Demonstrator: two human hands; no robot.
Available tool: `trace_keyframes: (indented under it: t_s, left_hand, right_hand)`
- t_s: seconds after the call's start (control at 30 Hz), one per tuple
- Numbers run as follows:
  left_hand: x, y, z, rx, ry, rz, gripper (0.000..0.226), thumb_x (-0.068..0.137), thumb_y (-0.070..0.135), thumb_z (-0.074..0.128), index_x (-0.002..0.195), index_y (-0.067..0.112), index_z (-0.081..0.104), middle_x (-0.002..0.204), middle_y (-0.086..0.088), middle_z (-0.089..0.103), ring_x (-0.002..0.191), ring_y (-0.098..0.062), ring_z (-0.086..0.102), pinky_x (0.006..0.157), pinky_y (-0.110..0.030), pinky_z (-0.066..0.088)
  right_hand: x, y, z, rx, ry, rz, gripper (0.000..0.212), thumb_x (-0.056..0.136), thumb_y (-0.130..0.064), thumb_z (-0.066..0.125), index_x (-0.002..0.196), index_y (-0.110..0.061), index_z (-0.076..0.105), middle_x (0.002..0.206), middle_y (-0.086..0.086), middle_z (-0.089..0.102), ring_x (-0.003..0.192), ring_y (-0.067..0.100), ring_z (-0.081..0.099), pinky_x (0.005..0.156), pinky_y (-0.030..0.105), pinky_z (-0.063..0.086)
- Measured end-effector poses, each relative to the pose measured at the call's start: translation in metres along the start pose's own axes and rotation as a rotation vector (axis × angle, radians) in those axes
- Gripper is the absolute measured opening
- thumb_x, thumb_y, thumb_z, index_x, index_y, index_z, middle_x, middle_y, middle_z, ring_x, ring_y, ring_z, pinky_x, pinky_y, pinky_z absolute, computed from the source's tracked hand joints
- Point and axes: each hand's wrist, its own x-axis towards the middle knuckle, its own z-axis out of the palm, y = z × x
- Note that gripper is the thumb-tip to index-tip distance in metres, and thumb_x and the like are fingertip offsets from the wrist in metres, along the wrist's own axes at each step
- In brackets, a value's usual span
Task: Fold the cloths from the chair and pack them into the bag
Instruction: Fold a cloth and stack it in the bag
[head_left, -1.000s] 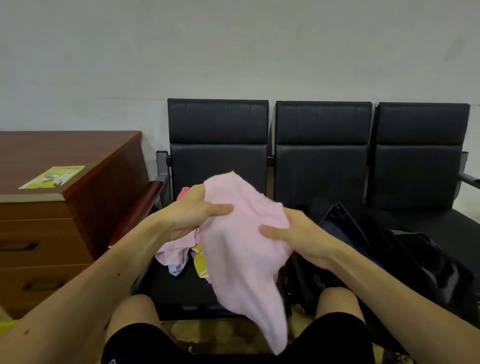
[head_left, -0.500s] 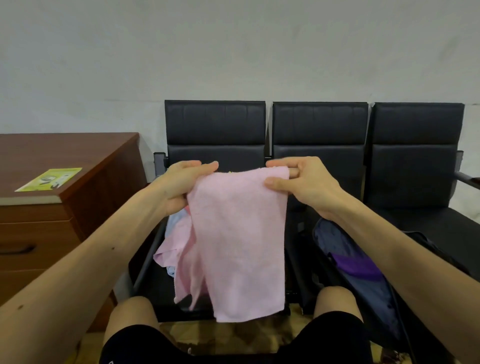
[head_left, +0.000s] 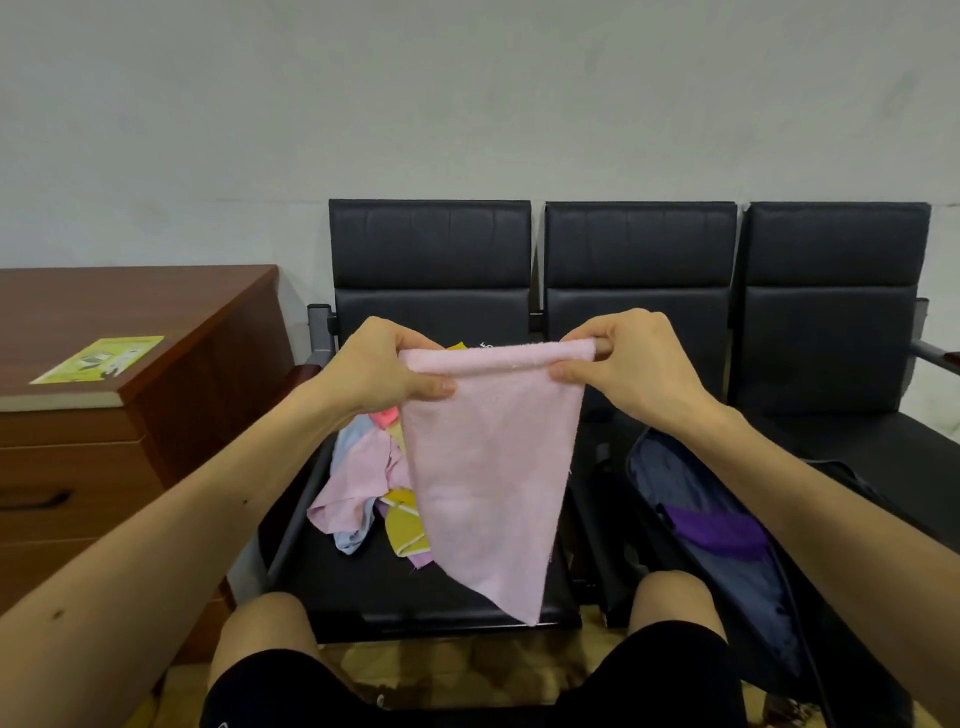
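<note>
My left hand (head_left: 382, 371) and right hand (head_left: 631, 364) each pinch a top corner of the pink cloth (head_left: 488, 467), fingers (head_left: 623, 330) curled over its rolled edge. It hangs smooth, tapering to a point, before the heap of cloths (head_left: 358, 483) on the chair (head_left: 431, 254); the open bag (head_left: 660, 467) lies rightward.

Hands: left hand (head_left: 382, 371) and right hand (head_left: 631, 364) each pinch a top corner of the pink cloth (head_left: 488, 467); it hangs to a point over the seat
Chair: black three-seat row (head_left: 641, 270); loose pile of cloths (head_left: 363, 488) on the left seat
Bag: dark, open (head_left: 727, 587) by the right knee; purple cloth (head_left: 711, 532) inside
Left side: wooden drawer cabinet (head_left: 156, 395); green leaflet (head_left: 101, 358) on top
</note>
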Motion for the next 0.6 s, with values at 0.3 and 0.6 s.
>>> trace_keyframes:
  t_s: [0.3, 0.6]
  left_hand:
    - [-0.001, -0.004, 0.011, 0.063, 0.109, 0.073, 0.018, 0.079, 0.027, 0.082, 0.095, 0.02, 0.075, 0.084, 0.007, 0.068, 0.077, -0.01, 0.065, 0.058, -0.021, 0.049]
    - [-0.008, 0.0, 0.015, -0.269, 0.149, 0.215, 0.006, 0.086, 0.022, 0.075, 0.088, 0.028, 0.072, 0.083, 0.012, 0.067, 0.071, 0.004, 0.063, 0.052, -0.014, 0.049]
  right_hand:
    - [-0.001, 0.006, 0.006, -0.184, 0.042, 0.01, 0.024, 0.086, -0.037, 0.073, 0.104, -0.022, 0.075, 0.089, -0.002, 0.073, 0.079, 0.014, 0.065, 0.077, 0.034, 0.056]
    - [-0.007, 0.021, 0.007, 0.208, -0.021, 0.116, 0.012, 0.088, -0.025, 0.072, 0.096, -0.017, 0.068, 0.098, -0.004, 0.065, 0.089, 0.014, 0.063, 0.084, 0.037, 0.056]
